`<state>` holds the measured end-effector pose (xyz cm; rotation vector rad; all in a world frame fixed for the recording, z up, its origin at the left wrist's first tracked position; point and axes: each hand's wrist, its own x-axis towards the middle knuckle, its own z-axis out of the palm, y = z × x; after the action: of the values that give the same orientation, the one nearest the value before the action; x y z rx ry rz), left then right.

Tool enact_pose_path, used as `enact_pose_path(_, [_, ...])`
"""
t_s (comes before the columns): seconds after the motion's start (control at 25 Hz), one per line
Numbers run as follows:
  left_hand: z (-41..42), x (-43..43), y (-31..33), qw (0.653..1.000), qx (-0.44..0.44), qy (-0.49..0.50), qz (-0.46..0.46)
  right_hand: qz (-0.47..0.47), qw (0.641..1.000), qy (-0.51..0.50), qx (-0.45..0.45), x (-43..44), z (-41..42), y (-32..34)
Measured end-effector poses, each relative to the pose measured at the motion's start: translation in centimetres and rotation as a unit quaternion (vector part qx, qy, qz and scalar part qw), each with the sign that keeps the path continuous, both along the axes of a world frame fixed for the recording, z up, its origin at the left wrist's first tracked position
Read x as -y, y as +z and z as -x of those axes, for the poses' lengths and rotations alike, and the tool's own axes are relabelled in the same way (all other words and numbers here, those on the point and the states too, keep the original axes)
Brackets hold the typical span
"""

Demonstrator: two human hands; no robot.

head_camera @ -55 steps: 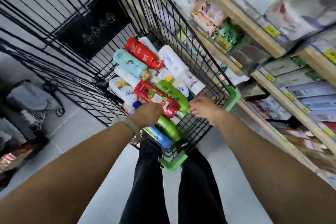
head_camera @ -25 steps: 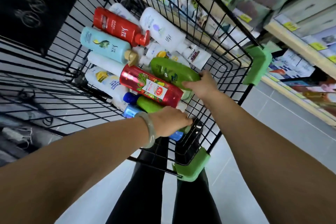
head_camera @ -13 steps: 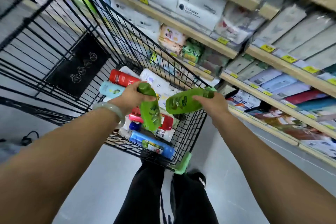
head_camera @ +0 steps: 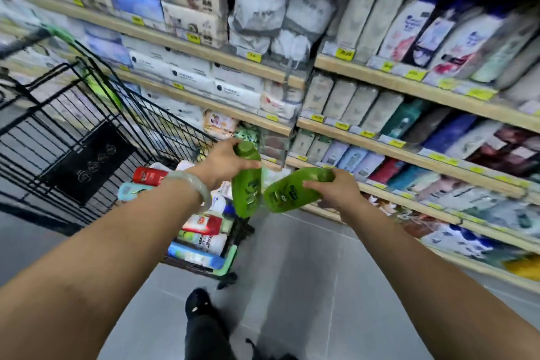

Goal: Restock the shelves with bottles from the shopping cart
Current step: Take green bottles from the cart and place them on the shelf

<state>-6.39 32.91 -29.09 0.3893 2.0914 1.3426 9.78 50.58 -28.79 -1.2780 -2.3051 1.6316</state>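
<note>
The person holds two green bottles in the air, one in each hand, between the shopping cart [head_camera: 87,114] and the shelves [head_camera: 409,88]. The left-hand bottle [head_camera: 247,184] hangs nearly upright, its long axis vertical with the rounded cap at the top and its base toward the floor. The left hand [head_camera: 225,162] wraps over its upper part, fingers curled around the neck just under the cap, so the body of the bottle hangs below the hand, at the cart's near corner. A pale bangle [head_camera: 195,187] sits on that wrist.

The right-hand bottle [head_camera: 287,191] lies tilted, its long axis running from lower left up to the right, cap end up toward the shelves. The right hand [head_camera: 336,188] is closed around the cap end, thumb across the front, and most of the bottle sticks out to the left of the hand. The two bottles come near each other at their lower ends; whether they touch is hard to tell.

Other bottles [head_camera: 204,225] lie in the cart, partly hidden behind the left forearm. The shelf goods are smeared with blur, their labels unreadable.
</note>
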Motion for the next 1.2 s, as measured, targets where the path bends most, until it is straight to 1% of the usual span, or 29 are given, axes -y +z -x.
enact_pose_path(0.08, [-5.1,-4.1,1.9,0.999,-0.039,-0.029,-0.003,-0.029,0.999,-0.013,-0.010,-2.8,-5.3,1.8])
enact_pose_path(0.16, [-9.0,-7.8,3.0,0.990,-0.120,-0.068,0.033,-0.072,0.997,-0.004,-0.002,-5.2,-9.3,3.1])
enact_pose_path(0.2, [-11.1,-10.0,3.7,0.979,-0.164,-0.111,0.053,-0.092,0.996,-0.009,0.005,-6.6,-11.7,4.0])
enact_pose_path(0.28, [-14.9,-14.7,5.0,0.948,-0.237,-0.205,0.061,-0.113,0.993,-0.038,0.020,-9.6,-16.4,5.5])
enact_pose_path(0.36, [-18.0,-19.1,6.7,0.917,-0.280,-0.275,0.064,-0.141,0.987,-0.064,0.041,-12.2,-20.7,6.8])
enact_pose_path(0.44, [-20.5,-22.6,8.3,0.891,-0.319,-0.316,0.068,-0.157,0.982,-0.096,0.052,-14.6,-24.2,7.8])
enact_pose_path(0.56, [-24.1,-28.2,9.9,0.858,-0.349,-0.373,0.050,-0.150,0.973,-0.177,0.020,-18.4,-28.6,8.5])
enact_pose_path(0.76, [-30.0,-37.8,10.9,0.772,-0.426,-0.470,0.046,-0.129,0.950,-0.284,-0.019,-25.4,-34.1,8.7])
enact_pose_path(0.84, [-31.7,-41.9,11.0,0.746,-0.447,-0.492,0.044,-0.127,0.941,-0.314,-0.023,-29.3,-35.7,8.5])
enact_pose_path(0.92, [-32.8,-46.7,11.0,0.737,-0.449,-0.505,0.034,-0.127,0.932,-0.339,-0.007,-33.7,-37.1,8.4])
enact_pose_path(0.96, [-33.2,-49.3,11.0,0.737,-0.442,-0.510,0.023,-0.126,0.928,-0.350,-0.004,-36.1,-37.7,8.4])
enact_pose_path(1.08, [-33.7,-57.5,11.6,0.764,-0.405,-0.503,-0.018,-0.125,0.917,-0.379,-0.007,-43.7,-38.7,9.2])
enact_pose_path(1.2, [-33.5,-64.9,13.1,0.793,-0.376,-0.475,-0.060,-0.151,0.909,-0.387,-0.029,-50.7,-39.0,10.8])
